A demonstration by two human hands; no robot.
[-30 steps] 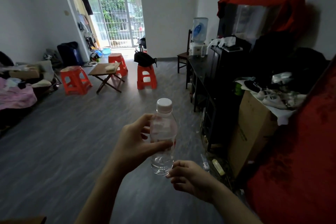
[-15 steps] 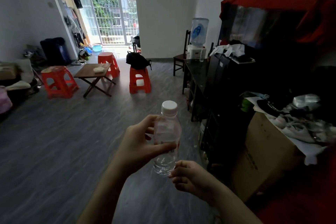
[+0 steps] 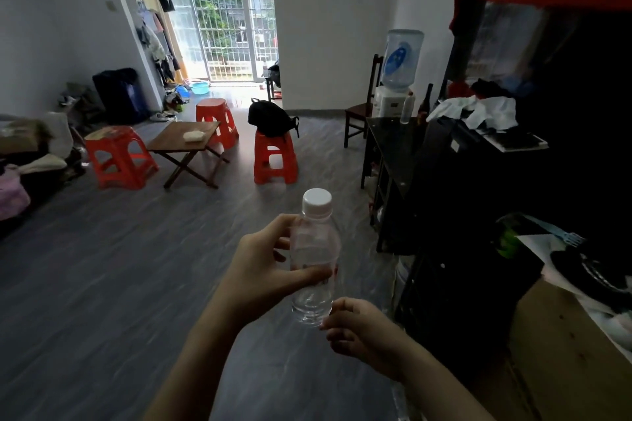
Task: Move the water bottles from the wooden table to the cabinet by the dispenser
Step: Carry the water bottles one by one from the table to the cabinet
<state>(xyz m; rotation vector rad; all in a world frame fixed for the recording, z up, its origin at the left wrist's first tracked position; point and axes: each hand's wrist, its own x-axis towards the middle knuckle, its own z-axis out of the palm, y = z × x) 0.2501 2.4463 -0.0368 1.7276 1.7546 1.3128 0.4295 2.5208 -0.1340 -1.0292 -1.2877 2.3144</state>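
A clear water bottle with a white cap stands upright in mid-air in front of me. My left hand is wrapped around its middle. My right hand sits curled just below and right of the bottle's base, fingertips touching it. The low wooden folding table stands far off at the left with a pale object on it. The dark cabinet runs along the right wall, with the water dispenser at its far end and another small bottle beside it.
Three orange plastic stools surround the table; one carries a black backpack. A wooden chair stands by the dispenser. A cardboard box and clutter fill the near right. Grey floor stretches ahead.
The view has advanced along the room toward the cabinet and dispenser, which now look nearer. Both hands keep the same hold on the bottle.
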